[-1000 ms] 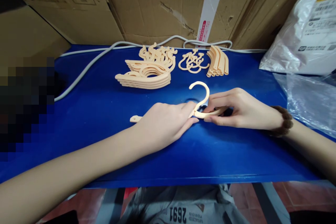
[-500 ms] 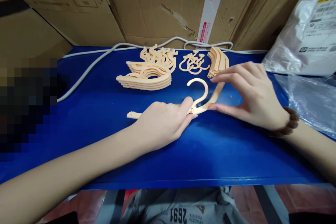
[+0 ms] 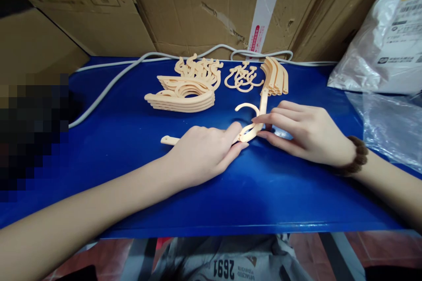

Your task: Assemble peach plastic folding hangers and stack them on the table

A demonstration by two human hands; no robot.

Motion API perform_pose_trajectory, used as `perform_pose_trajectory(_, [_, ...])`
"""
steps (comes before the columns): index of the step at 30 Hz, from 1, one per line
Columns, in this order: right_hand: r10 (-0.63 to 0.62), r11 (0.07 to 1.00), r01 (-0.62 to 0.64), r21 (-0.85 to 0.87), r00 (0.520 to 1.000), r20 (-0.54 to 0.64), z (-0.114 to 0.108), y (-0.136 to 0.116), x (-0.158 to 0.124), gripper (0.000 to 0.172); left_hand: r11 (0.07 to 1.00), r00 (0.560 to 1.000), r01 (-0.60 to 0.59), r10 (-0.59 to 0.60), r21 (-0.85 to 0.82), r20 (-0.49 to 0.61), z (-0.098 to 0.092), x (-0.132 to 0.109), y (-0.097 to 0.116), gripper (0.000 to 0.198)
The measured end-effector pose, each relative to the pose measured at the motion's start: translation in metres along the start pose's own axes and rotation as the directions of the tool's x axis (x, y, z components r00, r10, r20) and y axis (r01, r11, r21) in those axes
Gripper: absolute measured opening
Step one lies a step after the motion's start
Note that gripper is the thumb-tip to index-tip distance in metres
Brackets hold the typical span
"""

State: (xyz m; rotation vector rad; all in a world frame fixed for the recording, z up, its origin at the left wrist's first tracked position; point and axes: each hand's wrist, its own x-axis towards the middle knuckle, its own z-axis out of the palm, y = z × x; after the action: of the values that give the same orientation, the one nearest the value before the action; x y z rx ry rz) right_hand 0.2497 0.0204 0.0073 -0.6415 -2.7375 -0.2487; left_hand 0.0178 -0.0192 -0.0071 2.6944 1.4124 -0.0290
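Observation:
A cream plastic folding hanger lies across the middle of the blue table, its hook curving up between my hands. My left hand is closed around the left arm and the pivot; that arm's tip sticks out beyond my knuckles. With thumb and fingers my right hand pinches the right arm close to the pivot, and this arm points away from me. The exact joint is partly hidden by my left fingers.
Behind lie a stack of folded hangers, a row of wavy cream pieces, loose hooks and a stack of curved arms. A white cable runs along the cardboard boxes. A plastic-wrapped parcel stands at right.
My right hand has come nearer and leftward, swinging the right arm up toward the hook. Its fingers have closed in on the arm. My left hand keeps its grip.

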Motion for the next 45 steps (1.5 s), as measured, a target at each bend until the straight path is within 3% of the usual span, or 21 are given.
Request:
perform_pose_trajectory(7, [0.000,0.999,-0.001,0.047,1.000,0.019,0.003,0.004,0.000,0.038,0.999,0.998,-0.040,0.040,-0.007,-0.046,0.005,0.000,-0.002,0.029])
perform_pose_trajectory(16, [0.012,0.997,-0.015,0.072,0.999,0.037,0.005,0.004,0.000,0.040,0.983,0.978,-0.184,0.183,-0.005,-0.105,0.006,-0.001,-0.006,0.030])
perform_pose_trajectory(24, [0.180,0.981,-0.183,0.070,0.982,0.052,0.005,0.006,0.001,0.036,0.957,0.950,-0.286,0.276,-0.050,-0.147,0.006,-0.001,-0.010,0.026])
perform_pose_trajectory(32, [0.255,0.955,-0.265,0.131,0.963,0.090,0.008,0.006,-0.001,0.017,0.952,0.944,-0.295,0.277,-0.085,-0.182,0.008,0.000,-0.015,0.023])
perform_pose_trajectory(45, [0.260,0.961,-0.268,0.061,0.958,0.121,0.011,0.015,-0.005,0.022,0.970,0.923,-0.216,0.165,-0.113,-0.348,0.008,0.008,-0.027,0.025])
